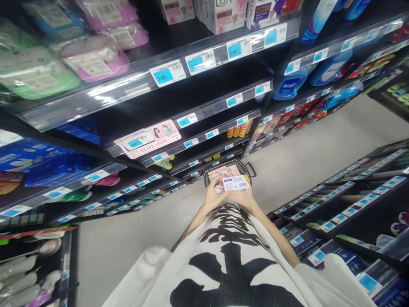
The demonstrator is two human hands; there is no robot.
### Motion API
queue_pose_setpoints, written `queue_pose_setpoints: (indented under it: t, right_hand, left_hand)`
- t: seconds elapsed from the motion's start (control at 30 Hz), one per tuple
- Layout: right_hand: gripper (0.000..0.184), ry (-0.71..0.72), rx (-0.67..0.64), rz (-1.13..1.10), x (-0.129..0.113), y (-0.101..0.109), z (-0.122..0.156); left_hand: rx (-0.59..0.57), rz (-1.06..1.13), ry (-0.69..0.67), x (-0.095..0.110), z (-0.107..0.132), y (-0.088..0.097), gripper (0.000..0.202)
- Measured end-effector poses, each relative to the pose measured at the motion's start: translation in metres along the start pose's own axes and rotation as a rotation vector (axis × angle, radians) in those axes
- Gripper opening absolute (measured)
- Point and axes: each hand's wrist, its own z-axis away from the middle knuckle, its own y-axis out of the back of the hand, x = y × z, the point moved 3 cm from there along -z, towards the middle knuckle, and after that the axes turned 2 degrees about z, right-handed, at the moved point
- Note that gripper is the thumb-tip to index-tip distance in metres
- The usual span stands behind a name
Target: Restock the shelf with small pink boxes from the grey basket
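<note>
In front of my body, a small white box [235, 183] with blue print, a barcode and a yellow corner is held up, about the size of a boxed soap bar. My right hand [245, 198] grips it from below and the right side. My left hand [213, 195] is closed at its left end, around a white printed end piece [219, 189]; whether that belongs to a second box I cannot tell. Just beyond the hands is a dark shopping basket [252, 170] with several pink boxes [232, 169] inside, partly hidden by my fingers.
A tall shelf rack [172, 98] with price tags runs along the left and ahead. Boxed soaps [234, 15], pink and green packaged items [96, 59] and blue detergent bottles [290, 84] stand on it. Another rack [361, 204] lines the right. Grey floor [303, 157] lies between.
</note>
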Motion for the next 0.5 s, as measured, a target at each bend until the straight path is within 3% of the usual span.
queue_pose_setpoints:
  t: [0.2,0.5]
  right_hand:
    - [0.081,-0.158,-0.076,-0.019,0.002,-0.003,-0.001]
    - [0.078,-0.182,-0.077,-0.036,0.003,-0.002,-0.005]
  left_hand:
    - [0.035,-0.103,0.053,-0.009,-0.008,0.006,0.047]
    - [0.022,-0.133,0.042,-0.020,-0.011,0.010,0.042]
